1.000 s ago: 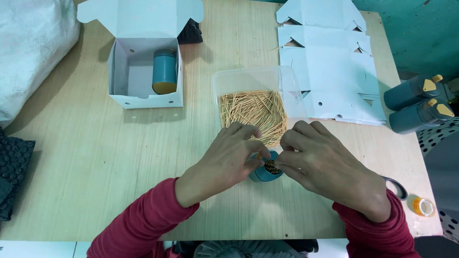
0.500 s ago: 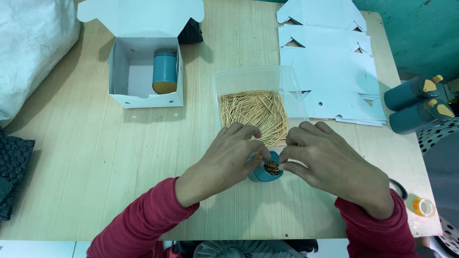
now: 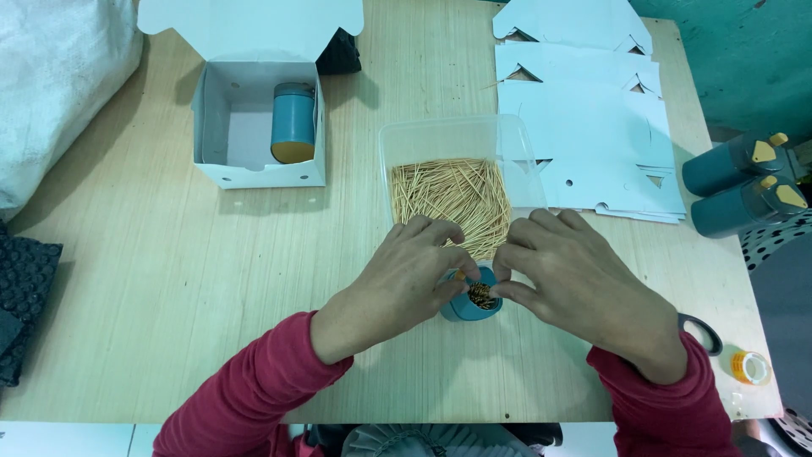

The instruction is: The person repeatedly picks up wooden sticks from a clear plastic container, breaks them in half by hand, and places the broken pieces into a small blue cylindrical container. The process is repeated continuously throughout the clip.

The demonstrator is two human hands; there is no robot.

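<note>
A small teal round container [image 3: 468, 306] stands on the wooden table [image 3: 169, 279], packed with toothpicks showing at its open top. My left hand [image 3: 397, 283] wraps its left side, fingertips at the rim. My right hand [image 3: 584, 288] meets it from the right, thumb and forefinger pinching at the toothpick bundle in the opening. Just behind the hands sits a clear plastic tub [image 3: 457, 156] holding a loose heap of toothpicks [image 3: 452, 199].
An open white cardboard box [image 3: 254, 127] at the back left holds one teal container [image 3: 293, 123] lying on its side. Flat white box blanks [image 3: 592, 110] are stacked at the back right. Two teal dispensers [image 3: 744, 182], scissors [image 3: 704, 333] and a tape roll [image 3: 750, 367] lie at the right edge.
Both hands stay on the teal container; the fingers have shifted only slightly around its opening.
</note>
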